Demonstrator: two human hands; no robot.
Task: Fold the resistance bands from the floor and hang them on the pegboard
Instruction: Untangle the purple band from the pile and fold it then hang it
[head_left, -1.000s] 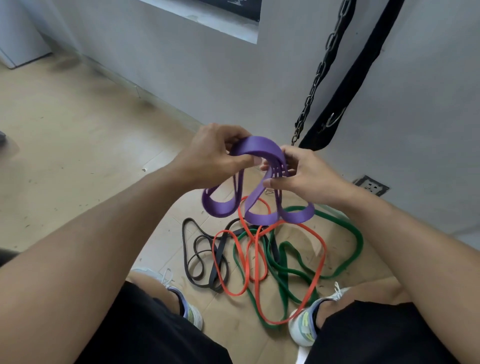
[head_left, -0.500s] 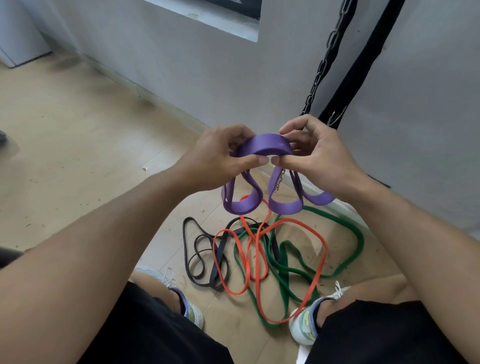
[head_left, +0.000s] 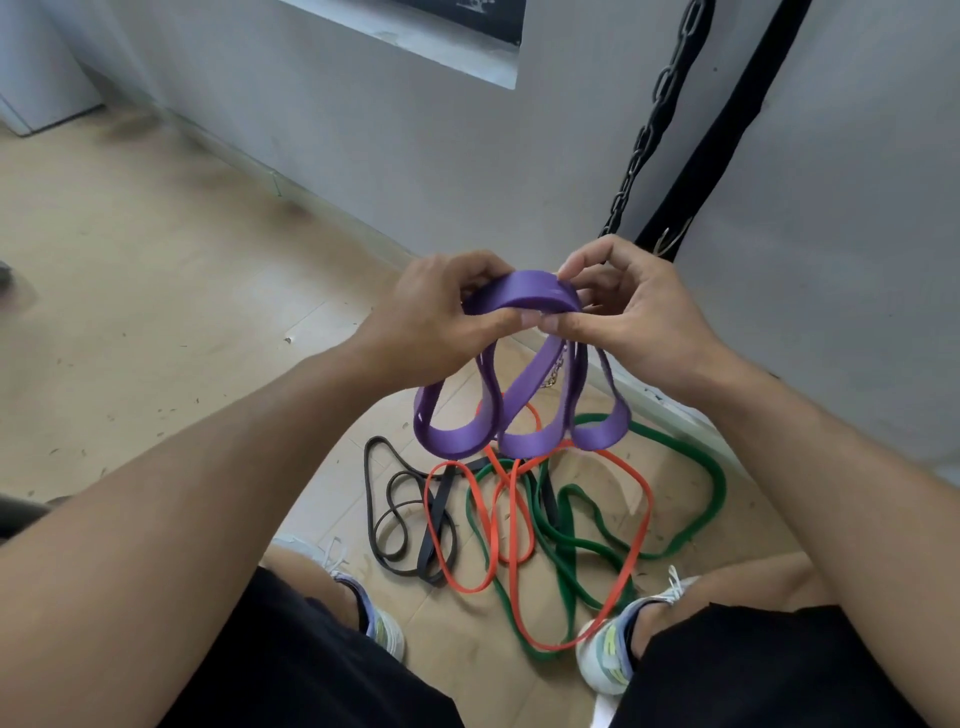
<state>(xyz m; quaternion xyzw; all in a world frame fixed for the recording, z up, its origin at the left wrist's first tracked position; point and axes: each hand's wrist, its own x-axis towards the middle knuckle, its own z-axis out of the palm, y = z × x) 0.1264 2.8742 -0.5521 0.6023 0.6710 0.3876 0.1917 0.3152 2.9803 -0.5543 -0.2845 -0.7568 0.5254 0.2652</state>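
Note:
A wide purple resistance band (head_left: 524, 296) is gathered into several loops that hang down between my hands, above the floor. My left hand (head_left: 436, 312) grips the top of the bundle, thumb on its front. Beside it, my right hand (head_left: 628, 306) pinches the same top fold with thumb and fingertips. Below, on the floor, lie an orange band (head_left: 641, 519), a green band (head_left: 711, 488) and thin black bands (head_left: 387, 519), tangled together. No pegboard is in view.
A grey wall (head_left: 415, 130) rises just behind the bands. A black chain (head_left: 649, 130) and a black strap (head_left: 727, 114) hang down it at the right. My two sneakers (head_left: 605, 654) stand at the near edge of the pile on the tan floor (head_left: 130, 312).
The purple band's loops have been drawn together at the top. My right hand rose from the loops' side to pinch the top fold next to my left thumb.

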